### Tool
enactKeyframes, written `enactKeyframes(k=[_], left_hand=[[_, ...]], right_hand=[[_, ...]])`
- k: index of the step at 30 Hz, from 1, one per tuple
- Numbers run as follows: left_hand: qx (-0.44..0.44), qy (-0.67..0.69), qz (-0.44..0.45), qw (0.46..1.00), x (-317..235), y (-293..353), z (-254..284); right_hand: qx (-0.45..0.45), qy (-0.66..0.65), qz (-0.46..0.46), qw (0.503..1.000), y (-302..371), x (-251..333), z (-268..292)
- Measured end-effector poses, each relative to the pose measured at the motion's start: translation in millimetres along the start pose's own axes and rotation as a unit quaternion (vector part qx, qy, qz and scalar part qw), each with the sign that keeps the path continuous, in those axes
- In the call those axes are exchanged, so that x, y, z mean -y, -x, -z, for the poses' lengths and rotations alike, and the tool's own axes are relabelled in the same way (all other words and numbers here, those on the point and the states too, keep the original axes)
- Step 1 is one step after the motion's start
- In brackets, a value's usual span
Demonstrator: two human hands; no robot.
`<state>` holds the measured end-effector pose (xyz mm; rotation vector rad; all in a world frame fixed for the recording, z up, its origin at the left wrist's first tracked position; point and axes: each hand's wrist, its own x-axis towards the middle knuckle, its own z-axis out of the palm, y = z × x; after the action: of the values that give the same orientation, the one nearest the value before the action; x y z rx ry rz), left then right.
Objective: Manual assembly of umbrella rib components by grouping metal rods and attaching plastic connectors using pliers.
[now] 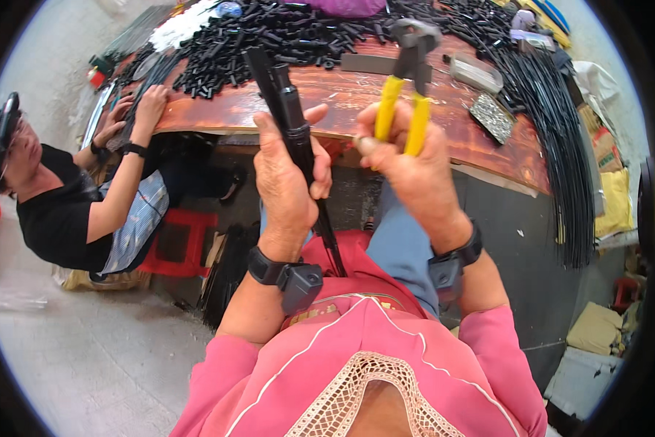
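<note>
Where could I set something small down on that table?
On the reddish-brown wooden table, bare wood shows between the co-worker's hands and the left hand, before the heaped black plastic tubes. Another patch lies between the yellow-handled pliers and the small silvery pieces. It's crowded at the back and right, under tubes and long black rods.

1 pr yel pliers (pixel 413 65), 2 wearer's hands (pixel 287 186), 1 co-worker (pixel 64 204), 1 tbl (pixel 327 98); blk pcs (pixel 269 36) uncountable.
</note>
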<state>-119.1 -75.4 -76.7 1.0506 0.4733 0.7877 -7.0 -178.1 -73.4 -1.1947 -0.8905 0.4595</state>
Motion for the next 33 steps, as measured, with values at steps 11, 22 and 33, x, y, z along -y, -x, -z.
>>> enactKeyframes(k=[11, 22, 33], left_hand=[[-0.051, 0.014, -0.029, 0.998, -1, 5, 0], [-0.047, 0.014, -0.016, 0.999, -1, 3, 0], [-0.021, 0.023, -0.011, 0.999, 2, 3, 3]], right_hand=[[-0.002, -0.127, -0.01, 0.992, -4, 5, -50], [0.001, -0.115, -0.012, 0.993, -8, 5, -47], [-0.007, -0.17, -0.028, 0.985, -10, 3, -44]])
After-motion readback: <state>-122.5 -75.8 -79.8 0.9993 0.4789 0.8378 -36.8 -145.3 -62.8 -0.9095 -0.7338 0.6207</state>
